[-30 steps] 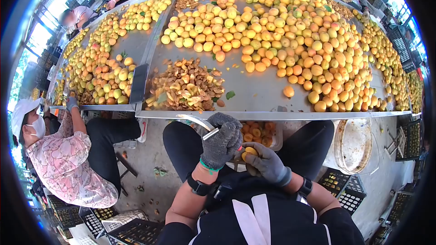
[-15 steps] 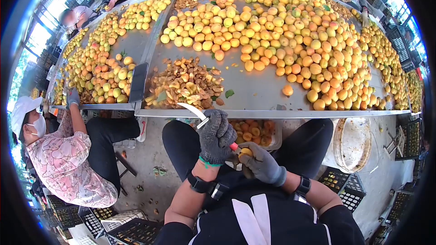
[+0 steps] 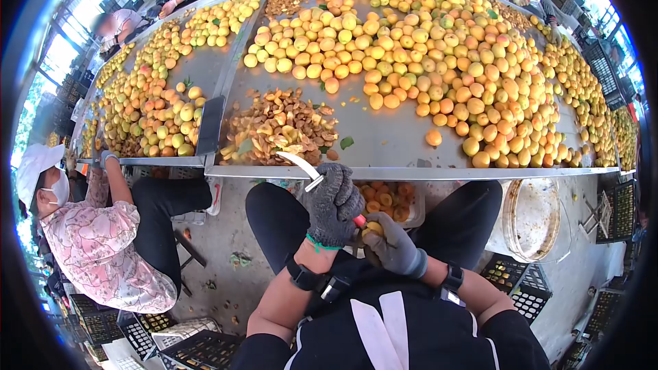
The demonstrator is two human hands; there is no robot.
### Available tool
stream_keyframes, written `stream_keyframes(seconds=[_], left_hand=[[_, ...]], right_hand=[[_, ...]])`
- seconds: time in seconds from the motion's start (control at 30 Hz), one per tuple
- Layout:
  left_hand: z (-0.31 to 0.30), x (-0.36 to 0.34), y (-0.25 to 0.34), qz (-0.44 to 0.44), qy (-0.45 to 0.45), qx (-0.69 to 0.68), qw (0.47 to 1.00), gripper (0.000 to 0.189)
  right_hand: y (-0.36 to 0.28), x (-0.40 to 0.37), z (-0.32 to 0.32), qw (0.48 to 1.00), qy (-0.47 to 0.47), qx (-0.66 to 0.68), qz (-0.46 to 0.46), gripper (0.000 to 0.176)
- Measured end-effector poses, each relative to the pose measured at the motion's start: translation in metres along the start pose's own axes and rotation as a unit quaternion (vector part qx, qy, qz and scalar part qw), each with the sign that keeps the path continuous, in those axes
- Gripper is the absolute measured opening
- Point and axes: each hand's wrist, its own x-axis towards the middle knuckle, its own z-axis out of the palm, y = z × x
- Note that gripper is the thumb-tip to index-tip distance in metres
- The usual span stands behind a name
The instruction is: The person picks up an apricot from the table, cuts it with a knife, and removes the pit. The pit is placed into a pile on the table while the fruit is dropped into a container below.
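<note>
My left hand (image 3: 333, 207), in a dark grey knitted glove, is wrapped round a curved knife (image 3: 301, 166) whose blade points up and left. The knife's red end shows below the fist, beside an apricot (image 3: 373, 228). My right hand (image 3: 396, 248), in a smoother grey glove, grips that apricot, which is partly covered by the fingers. Both hands are close together above my lap. Behind them a tub of halved apricots (image 3: 385, 200) sits between my knees, partly hidden. Ahead, whole apricots (image 3: 445, 62) and a heap of brown pieces (image 3: 281, 127) lie on the metal table (image 3: 384, 144).
The table's raised front edge (image 3: 411, 173) runs just beyond my knees. A person in a white cap (image 3: 96, 226) sits at the left. A white bucket (image 3: 531, 219) and black crates (image 3: 517, 281) stand at the right. More people work across the table.
My left hand and the knife have shifted slightly to the right. The apricot is turned a little in my right hand. The person at the left has moved their hands slightly.
</note>
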Motion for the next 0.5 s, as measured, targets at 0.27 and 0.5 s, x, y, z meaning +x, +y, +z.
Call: stream_keyframes(seconds=[0.27,0.5], left_hand=[[-0.022,0.005,-0.016,-0.073,0.018,-0.035,0.997,0.017],[-0.024,0.011,-0.024,-0.079,0.054,-0.066,0.993,0.018]], right_hand=[[0.019,-0.006,-0.013,0.980,0.008,-0.197,-0.035,0.038],[0.020,-0.003,-0.017,0.961,0.026,-0.267,-0.073,0.038]])
